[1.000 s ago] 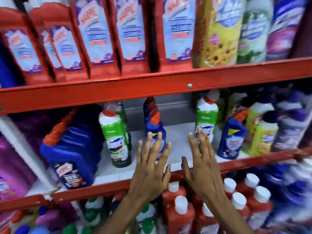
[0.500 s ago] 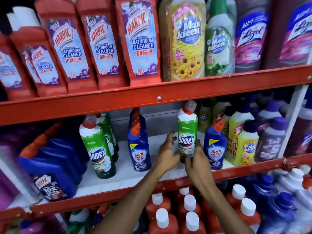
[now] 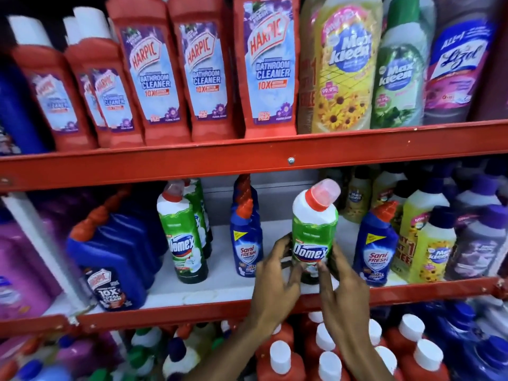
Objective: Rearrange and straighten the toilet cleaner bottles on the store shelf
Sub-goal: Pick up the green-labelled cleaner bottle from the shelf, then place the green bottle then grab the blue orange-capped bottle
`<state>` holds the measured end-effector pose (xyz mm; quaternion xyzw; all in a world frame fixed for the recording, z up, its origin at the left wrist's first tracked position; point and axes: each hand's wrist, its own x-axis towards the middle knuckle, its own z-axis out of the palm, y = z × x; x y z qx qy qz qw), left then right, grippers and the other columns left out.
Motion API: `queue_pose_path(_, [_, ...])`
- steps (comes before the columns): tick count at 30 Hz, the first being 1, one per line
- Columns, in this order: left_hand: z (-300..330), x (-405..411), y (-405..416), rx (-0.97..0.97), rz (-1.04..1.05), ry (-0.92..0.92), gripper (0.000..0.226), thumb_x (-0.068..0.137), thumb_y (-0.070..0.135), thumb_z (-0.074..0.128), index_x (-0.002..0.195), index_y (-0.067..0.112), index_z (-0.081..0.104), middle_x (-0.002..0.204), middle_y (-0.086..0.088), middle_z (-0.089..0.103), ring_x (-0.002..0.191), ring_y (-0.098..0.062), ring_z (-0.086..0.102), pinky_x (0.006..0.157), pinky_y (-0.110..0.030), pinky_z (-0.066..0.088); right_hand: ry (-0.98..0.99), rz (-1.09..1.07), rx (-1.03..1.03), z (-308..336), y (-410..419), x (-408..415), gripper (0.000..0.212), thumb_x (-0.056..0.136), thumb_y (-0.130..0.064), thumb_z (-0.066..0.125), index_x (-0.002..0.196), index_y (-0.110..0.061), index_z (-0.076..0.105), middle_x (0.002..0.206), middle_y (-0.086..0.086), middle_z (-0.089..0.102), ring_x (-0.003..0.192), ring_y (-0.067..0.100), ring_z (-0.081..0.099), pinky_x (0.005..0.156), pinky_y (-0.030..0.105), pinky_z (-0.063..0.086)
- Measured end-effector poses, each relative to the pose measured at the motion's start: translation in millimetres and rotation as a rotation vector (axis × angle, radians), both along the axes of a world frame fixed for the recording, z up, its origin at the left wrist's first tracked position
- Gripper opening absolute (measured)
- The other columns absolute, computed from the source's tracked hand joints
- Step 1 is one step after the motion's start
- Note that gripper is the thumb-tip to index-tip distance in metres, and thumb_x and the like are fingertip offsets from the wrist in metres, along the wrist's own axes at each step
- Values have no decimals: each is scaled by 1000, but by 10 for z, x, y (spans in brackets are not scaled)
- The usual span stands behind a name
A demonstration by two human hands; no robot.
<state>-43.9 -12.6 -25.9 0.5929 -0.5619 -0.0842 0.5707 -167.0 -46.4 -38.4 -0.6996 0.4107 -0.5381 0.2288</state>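
A green and white Domex bottle (image 3: 313, 232) with a red cap stands upright near the front of the middle shelf (image 3: 220, 292). My left hand (image 3: 277, 273) grips its lower left side and my right hand (image 3: 341, 281) grips its lower right side. More Domex bottles (image 3: 184, 235) stand in a row to the left. A row of blue Sani Fresh bottles (image 3: 246, 243) stands between them and the held bottle. Another Sani Fresh bottle (image 3: 376, 248) stands just right of it.
Dark blue Harpic bottles (image 3: 115, 259) lean at the shelf's left. Yellow and purple Max Kleen bottles (image 3: 434, 243) crowd the right. Red Harpic bathroom cleaner bottles (image 3: 203, 72) fill the upper shelf, with its red rail (image 3: 247, 160) close overhead. White-capped red bottles (image 3: 327, 361) stand below.
Both hands reached in from the shelf's front edge and closed on the Domex bottle, which now stands nearer the front. The camera view has moved closer.
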Motion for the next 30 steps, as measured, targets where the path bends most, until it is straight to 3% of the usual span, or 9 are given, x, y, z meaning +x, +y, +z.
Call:
queue_pose_path(3, [39, 229, 421, -63, 105, -19, 47, 93, 20, 68, 137, 25, 55, 127, 10, 70, 112, -3, 67, 96, -27, 57, -49, 87, -6, 89, 331, 226, 49, 99, -25, 57, 147, -26, 49, 134, -10, 66, 114, 7, 65, 89, 15, 50])
queue_pose_path(7, [13, 599, 864, -97, 313, -70, 51, 91, 32, 69, 140, 25, 53, 126, 5, 71, 110, -5, 66, 93, -15, 52, -70, 220, -5, 186, 664, 639, 48, 98, -38, 53, 145, -30, 51, 134, -11, 67, 119, 2, 64, 97, 6, 45])
queue_pose_path(11, [27, 963, 1123, -137, 397, -67, 51, 91, 28, 69, 139, 25, 54, 126, 5, 70, 110, -1, 66, 93, -10, 50, -32, 319, -11, 188, 804, 1093, 52, 97, -41, 50, 147, -29, 47, 135, -7, 67, 119, 8, 65, 98, 31, 54])
queue_pose_path(14, [17, 1177, 1228, -110, 428, -71, 54, 93, 32, 64, 144, 34, 45, 133, 11, 65, 114, -1, 64, 93, -2, 45, -11, 384, -8, 161, 833, 1392, 50, 100, -37, 51, 149, -27, 44, 136, -6, 66, 120, 7, 64, 100, 34, 54])
queue_pose_path(17, [-44, 1342, 1262, -65, 427, -57, 56, 96, 24, 64, 146, 38, 42, 139, 12, 61, 119, -4, 63, 99, -17, 50, -21, 435, -2, 160, 857, 1610, 44, 102, -32, 51, 146, -29, 47, 129, -8, 69, 114, 4, 65, 97, 30, 56])
queue_pose_path(20, [-109, 1445, 1222, -14, 444, -74, 61, 94, 15, 64, 143, 42, 40, 129, 15, 62, 111, -7, 66, 95, -28, 54, 0, 426, 19, 113, 806, 1740, 37, 101, -28, 52, 137, -27, 54, 121, -7, 73, 105, 4, 69, 91, 33, 58])
queue_pose_path(24, [-261, 1560, 1142, 65, 449, -92, 61, 93, 15, 63, 148, 28, 39, 135, 2, 63, 112, -16, 68, 97, -43, 57, 50, 400, 61, 33, 739, 1798, 36, 97, -18, 54, 132, -23, 59, 115, -6, 75, 100, 6, 71, 90, 35, 58])
queue_pose_path(28, [-286, 1538, 1124, 79, 444, -90, 64, 92, 15, 62, 150, 25, 37, 138, -2, 60, 113, -19, 67, 99, -43, 57, 45, 425, 69, 37, 722, 1757, 39, 95, -15, 57, 133, -22, 59, 115, -17, 73, 102, -2, 70, 90, 31, 59])
queue_pose_path(30, [-263, 1473, 1138, 55, 497, -83, 65, 92, 14, 64, 151, 19, 37, 144, -6, 54, 124, -19, 59, 108, -35, 50, 40, 432, 62, 35, 713, 1672, 44, 95, -12, 59, 138, -21, 56, 121, -30, 64, 105, -14, 63, 95, 24, 57])
